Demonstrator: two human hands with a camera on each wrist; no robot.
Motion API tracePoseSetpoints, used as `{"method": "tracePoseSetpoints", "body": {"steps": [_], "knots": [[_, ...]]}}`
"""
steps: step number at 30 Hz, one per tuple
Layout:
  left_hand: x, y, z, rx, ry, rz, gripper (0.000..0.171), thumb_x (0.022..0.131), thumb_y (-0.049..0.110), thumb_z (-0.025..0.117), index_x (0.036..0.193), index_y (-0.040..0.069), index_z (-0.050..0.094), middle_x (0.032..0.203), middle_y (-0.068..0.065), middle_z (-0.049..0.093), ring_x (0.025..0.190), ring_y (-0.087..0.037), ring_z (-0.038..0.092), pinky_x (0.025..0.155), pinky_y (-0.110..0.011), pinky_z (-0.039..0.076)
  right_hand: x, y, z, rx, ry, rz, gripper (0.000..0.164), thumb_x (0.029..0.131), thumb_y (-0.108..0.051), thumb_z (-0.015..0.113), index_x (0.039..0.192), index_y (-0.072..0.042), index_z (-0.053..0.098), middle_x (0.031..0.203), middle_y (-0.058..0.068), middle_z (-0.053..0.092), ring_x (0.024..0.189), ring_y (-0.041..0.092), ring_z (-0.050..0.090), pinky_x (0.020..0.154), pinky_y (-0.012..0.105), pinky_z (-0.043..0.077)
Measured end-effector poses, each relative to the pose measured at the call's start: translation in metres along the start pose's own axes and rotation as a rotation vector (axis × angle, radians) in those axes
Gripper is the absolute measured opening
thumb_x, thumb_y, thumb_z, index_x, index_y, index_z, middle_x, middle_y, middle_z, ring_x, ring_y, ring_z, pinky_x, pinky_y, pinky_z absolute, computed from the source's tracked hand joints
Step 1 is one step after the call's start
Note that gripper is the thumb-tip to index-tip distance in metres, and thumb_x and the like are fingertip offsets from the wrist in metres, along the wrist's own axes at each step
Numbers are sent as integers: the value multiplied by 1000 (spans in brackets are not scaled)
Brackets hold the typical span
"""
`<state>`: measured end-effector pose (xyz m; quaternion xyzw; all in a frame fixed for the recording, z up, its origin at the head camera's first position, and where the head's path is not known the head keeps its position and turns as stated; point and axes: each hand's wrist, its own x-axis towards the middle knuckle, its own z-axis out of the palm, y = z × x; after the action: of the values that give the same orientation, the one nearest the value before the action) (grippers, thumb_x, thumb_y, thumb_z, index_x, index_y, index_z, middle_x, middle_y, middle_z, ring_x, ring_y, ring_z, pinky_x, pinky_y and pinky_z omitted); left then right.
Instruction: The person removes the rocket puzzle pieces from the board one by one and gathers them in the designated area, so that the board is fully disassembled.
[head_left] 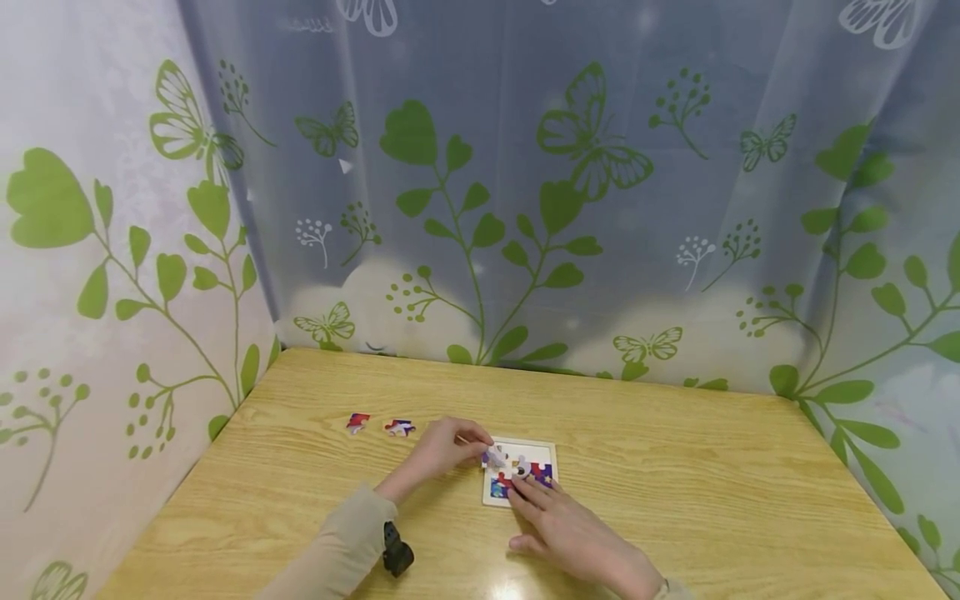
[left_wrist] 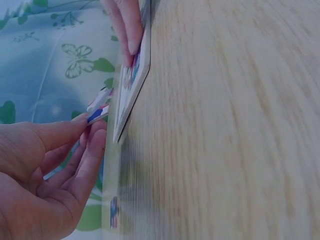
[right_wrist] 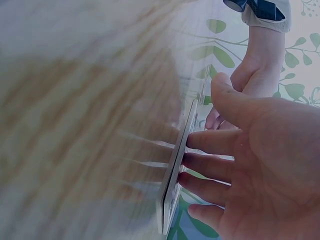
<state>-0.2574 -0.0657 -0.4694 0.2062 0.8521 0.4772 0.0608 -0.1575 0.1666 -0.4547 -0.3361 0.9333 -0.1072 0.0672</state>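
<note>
Yellow wood-grain table, below right hand, fingers spread | square cream-framed jigsaw tray, part-filled, touched by those fingertips | purple-and-white jigsaw piece, pinched by left hand at tray's edge | two red-and-purple pieces, left of left hand | piece-fitting apparently underway; alignment seemingly needed next

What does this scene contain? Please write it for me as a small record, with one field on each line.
Left hand: pinches a puzzle piece between thumb and fingers
Right hand: fingers extended, fingertips on the puzzle tray
Tray contents: colourful pieces on the near side; a whitish area shows on the far side
Loose pieces: two, lying apart, left of the tray
Surface: wooden table
Background: curtain with green plants and butterflies
</note>
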Motion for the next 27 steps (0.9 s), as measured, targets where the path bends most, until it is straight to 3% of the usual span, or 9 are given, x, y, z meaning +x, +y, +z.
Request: {"method": "tracePoseSetpoints", "body": {"steps": [6,13,20,27], "knots": [[-8,-10,-13,-83,23,-24,11,97,8,68,102,3,76,95,-7,75,81,-13,69,72,-28,60,1,1,0,3,-8,2,67,103,-47,53,151,-2,45,159,17,38,146,35,37,116,55,32],[-16,-20,-30,-118,94,-67,11,96,7,69,103,1,76,97,-9,75,83,-17,70,73,-31,60,0,2,0,10,-12,4,67,102,-48,54,151,-2,45,159,17,38,146,35,37,116,56,33],[-26,-28,-49,-182,122,-112,15,97,7,68,105,-3,74,93,-11,75,81,-21,72,72,-32,61,1,2,0,22,-16,-1,67,102,-47,54,151,-1,45,159,18,38,146,36,37,116,57,32],[-41,-36,-69,-160,154,-150,16,98,8,67,107,-4,73,90,-10,74,80,-20,71,72,-33,61,3,2,0,31,-32,11,67,102,-47,54,152,-3,45,160,16,37,146,35,36,116,56,31]]}}
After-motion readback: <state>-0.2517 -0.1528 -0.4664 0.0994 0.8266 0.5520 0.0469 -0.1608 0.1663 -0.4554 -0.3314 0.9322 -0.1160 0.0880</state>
